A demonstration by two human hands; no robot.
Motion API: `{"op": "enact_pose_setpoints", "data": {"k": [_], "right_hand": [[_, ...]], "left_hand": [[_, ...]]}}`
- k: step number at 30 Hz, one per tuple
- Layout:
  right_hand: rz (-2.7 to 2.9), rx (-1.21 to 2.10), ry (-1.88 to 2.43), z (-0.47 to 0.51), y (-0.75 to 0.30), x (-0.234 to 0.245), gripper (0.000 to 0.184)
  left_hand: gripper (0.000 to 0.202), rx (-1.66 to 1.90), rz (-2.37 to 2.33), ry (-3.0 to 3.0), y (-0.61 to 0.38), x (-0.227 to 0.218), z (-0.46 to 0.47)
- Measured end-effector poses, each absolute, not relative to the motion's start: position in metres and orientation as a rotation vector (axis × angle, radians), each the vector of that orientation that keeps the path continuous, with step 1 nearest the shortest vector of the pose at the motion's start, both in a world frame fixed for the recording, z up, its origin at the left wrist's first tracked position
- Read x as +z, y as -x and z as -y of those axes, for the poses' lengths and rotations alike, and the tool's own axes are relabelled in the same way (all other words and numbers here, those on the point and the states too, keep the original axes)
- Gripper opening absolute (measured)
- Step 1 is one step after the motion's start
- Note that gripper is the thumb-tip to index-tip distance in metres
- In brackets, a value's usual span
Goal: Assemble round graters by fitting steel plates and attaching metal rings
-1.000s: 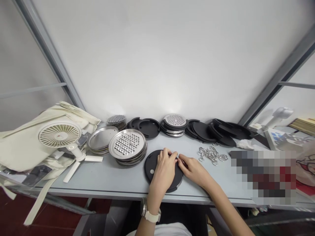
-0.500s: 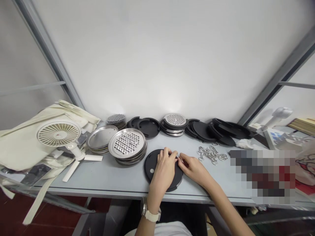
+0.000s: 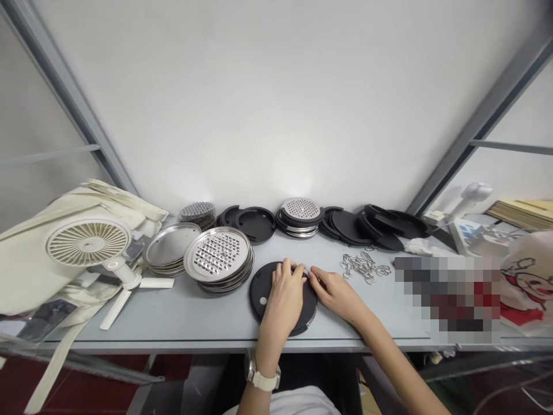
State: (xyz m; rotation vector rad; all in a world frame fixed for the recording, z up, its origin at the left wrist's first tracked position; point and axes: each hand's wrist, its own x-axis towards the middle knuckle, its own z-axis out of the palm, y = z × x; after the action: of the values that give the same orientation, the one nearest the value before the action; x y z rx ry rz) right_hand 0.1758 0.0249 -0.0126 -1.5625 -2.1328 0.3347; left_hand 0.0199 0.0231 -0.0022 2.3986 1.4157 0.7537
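A round black plastic disc [image 3: 259, 282] with a light round spot lies flat near the table's front edge. Across its top rests my left hand [image 3: 285, 291], fingers bent over the far rim and holding it down. At the disc's right far edge, my right hand [image 3: 330, 288] is closed in a pinch on a small shiny wire clip [image 3: 306, 272], mostly covered by the fingers. More metal wire clips [image 3: 365, 266] lie in a loose heap to the right of that hand.
Left of the disc stand stacked metal grater plates [image 3: 218, 253] and plain metal plates [image 3: 170, 245]. Black rings [image 3: 257, 225] and a grater stack [image 3: 301, 210] line the wall. A white fan [image 3: 88, 245] and cream bag [image 3: 34, 248] are far left; a printed plastic bag [image 3: 527, 282] is far right.
The view has swung slightly right, so everything sits further left in it. Both hands stay at the disc's far right edge, with only small finger movements.
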Motion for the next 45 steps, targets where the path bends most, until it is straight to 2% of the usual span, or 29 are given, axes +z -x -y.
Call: {"op": "enact_pose_setpoints", "data": {"k": [6,23,32,45], "right_hand": [[2.114,0.284,1.617,-0.0254,-0.1749,-0.0157,0.026],[2.151,0.269,1.622,-0.0255,-0.1742,-0.0139,0.029],[2.193,0.265,1.597,-0.0248,-0.1751,-0.0136,0.028],[2.181,0.288,1.585,-0.0245,-0.1741,-0.0136,0.028]], "left_hand": [[0.025,0.758,-1.428,-2.396,-0.0198,-0.0024,-0.0229],[0.027,0.761,-1.4,-2.379,-0.0197,0.0005,-0.022],[0.017,0.736,-1.456,-2.399,-0.0193,-0.0042,-0.0221],[0.023,0.729,-1.462,-2.404,-0.0203,-0.0032,-0.023]]}}
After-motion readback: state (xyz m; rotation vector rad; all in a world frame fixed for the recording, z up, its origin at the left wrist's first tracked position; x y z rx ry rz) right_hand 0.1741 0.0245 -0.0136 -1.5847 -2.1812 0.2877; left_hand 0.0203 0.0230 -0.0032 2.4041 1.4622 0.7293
